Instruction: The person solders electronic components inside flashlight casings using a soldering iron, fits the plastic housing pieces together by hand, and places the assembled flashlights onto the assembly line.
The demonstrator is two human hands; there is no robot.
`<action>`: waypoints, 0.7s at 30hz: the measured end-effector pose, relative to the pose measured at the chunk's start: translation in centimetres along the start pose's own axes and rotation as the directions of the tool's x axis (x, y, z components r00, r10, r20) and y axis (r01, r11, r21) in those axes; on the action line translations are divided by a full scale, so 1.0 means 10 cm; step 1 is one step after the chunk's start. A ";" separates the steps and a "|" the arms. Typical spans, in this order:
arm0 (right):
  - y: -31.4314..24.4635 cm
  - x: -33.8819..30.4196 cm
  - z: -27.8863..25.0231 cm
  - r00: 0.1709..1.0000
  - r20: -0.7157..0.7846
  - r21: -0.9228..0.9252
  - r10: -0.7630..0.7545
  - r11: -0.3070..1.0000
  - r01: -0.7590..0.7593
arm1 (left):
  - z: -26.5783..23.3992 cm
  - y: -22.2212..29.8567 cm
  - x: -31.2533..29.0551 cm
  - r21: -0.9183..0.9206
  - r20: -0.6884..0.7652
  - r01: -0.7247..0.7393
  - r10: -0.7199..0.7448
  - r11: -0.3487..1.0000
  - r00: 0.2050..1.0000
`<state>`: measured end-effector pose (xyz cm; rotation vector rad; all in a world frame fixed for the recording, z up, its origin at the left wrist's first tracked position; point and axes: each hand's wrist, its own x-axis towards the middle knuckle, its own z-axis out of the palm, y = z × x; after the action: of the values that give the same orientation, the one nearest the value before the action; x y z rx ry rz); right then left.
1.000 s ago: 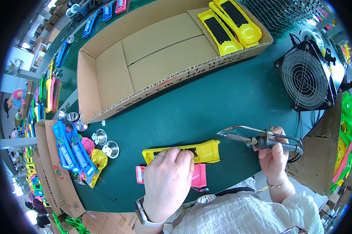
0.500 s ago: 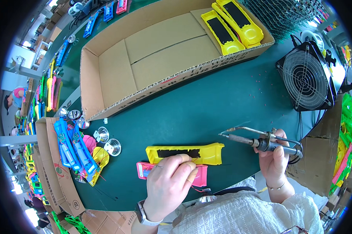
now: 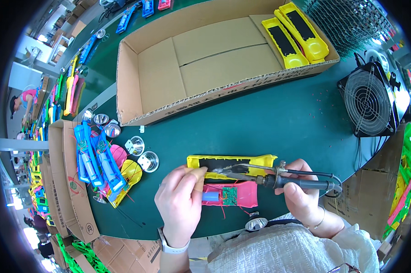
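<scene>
My right hand (image 3: 301,191) grips a soldering iron (image 3: 296,182) with a thin metal feed tube alongside it. Its tip reaches left over the yellow plastic casing (image 3: 270,160), which has a black strip inside; a whitish haze shows near the tip. My left hand (image 3: 180,195) is closed in a pinch at the casing's left part; what its fingertips hold is hidden. Just below the yellow casing lies a pink casing (image 3: 248,194) with a green circuit board (image 3: 229,196), a blue cylinder and red wires. Near the table edge sits a round reflector (image 3: 256,223).
A large cardboard box (image 3: 157,68) with two yellow casings (image 3: 301,36) stands at the back. Blue casings (image 3: 98,157) and several reflectors (image 3: 135,145) are piled at left, beside a carton (image 3: 64,182). A black fan (image 3: 368,100) stands at right.
My right hand has brought the soldering iron left and down over the yellow casing. My left hand has moved left, uncovering the pink casing's circuit board. The whole view has shifted slightly.
</scene>
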<state>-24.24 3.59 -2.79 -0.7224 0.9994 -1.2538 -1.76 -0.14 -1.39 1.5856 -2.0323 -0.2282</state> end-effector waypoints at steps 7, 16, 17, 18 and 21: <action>-0.07 0.15 -0.12 0.994 0.082 -0.211 -0.073 0.973 0.089 | -0.21 -0.05 0.29 -0.143 0.346 -0.048 0.095 0.989 0.934; -0.19 0.21 0.03 0.989 0.140 -0.462 -0.055 0.880 0.115 | -0.25 0.02 0.50 0.031 0.555 -0.178 0.131 0.983 0.822; -0.19 0.21 0.03 0.985 0.165 -0.504 -0.055 0.854 0.132 | -0.24 0.04 0.50 0.030 0.555 -0.179 0.133 0.983 0.821; -0.19 0.22 0.04 0.985 0.162 -0.503 -0.054 0.854 0.130 | -0.23 0.04 0.50 0.041 0.555 -0.176 0.124 0.984 0.823; -0.16 0.24 0.08 0.977 0.205 -0.558 -0.056 0.813 0.164 | -0.23 0.06 0.49 0.054 0.545 -0.170 0.114 0.984 0.831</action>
<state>-24.19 0.84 -1.52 -1.3586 1.2099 -0.9545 -1.90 -4.14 2.35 1.5363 -2.6180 -0.5826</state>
